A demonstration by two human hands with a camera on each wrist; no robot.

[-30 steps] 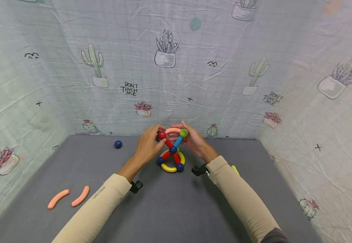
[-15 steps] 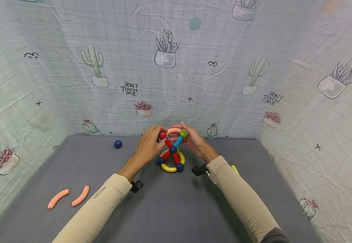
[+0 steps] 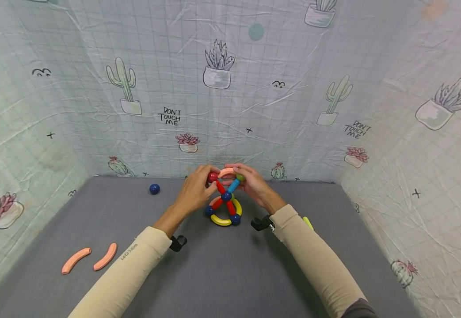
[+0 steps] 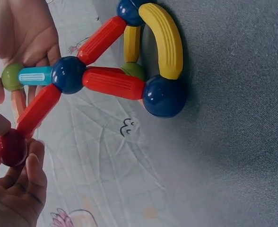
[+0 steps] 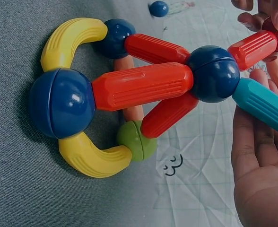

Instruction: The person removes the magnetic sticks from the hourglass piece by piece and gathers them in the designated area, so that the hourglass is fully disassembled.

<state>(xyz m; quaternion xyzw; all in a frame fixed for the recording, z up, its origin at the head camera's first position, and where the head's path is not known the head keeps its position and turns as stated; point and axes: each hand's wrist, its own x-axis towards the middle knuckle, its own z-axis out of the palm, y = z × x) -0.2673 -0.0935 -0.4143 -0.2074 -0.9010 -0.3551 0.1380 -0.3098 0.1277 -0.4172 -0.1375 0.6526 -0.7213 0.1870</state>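
While Both Hands Grip, an Arc Spans the Top

As the ball-and-rod structure [image 3: 226, 196] stands on the gray surface [image 3: 234, 274] at mid-frame in the head view, the left hand [image 3: 192, 191] pinches its red ball [image 3: 212, 177] and the right hand [image 3: 259, 186] clasps the upper green ball [image 3: 241, 177] between thumb and fingers. The step in hand looks like fitting the pink arc [image 3: 226, 171] between them; fingers hide whether both ends meet. The next move probably calls for gentle, even pressure. The right wrist view bares the lower green ball [image 5: 136, 140] and a red rod [image 5: 169, 116] reaching it, largely hidden from above; only the head view shows two loose pink arcs [image 3: 76, 260], lower left.
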